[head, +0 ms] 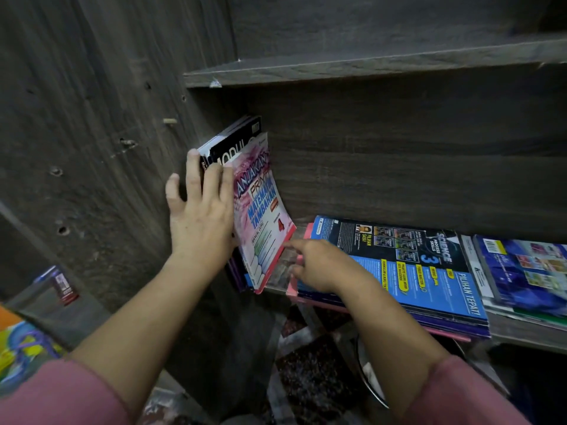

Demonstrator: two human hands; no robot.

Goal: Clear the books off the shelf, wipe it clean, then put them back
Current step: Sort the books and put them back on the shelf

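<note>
At the left end of the shelf (pixel 521 334), the left hand (pixel 201 216) lies flat against a few books standing upright, its fingers straight and spread over their front edges, pressing them towards the dark wooden side panel (pixel 92 142). The outermost of these is a pink maths book (pixel 260 210), leaning to the left with its cover bowed; behind it stands a black book (pixel 233 148) whose cover reads "MODUL" as far as it shows.

Just to the right, the right hand (pixel 316 265) rests on the left edge of a flat pile, its index finger stretched towards the foot of the pink maths book. It is blurred, so I cannot tell whether its fingers are curled round the pile's edge or only lie on it. A narrow strip of bare shelf separates the two hands.

That pile is topped by a blue science book (pixel 414 265) lying face up (a pink cover juts out below it at the left). A second flat pile (pixel 527 271) lies beside it further right. An upper shelf board (pixel 368 69) runs above. Both forearms end in pink sleeves (pixel 61 394), and a patterned floor (pixel 306 363) shows below the shelf.
</note>
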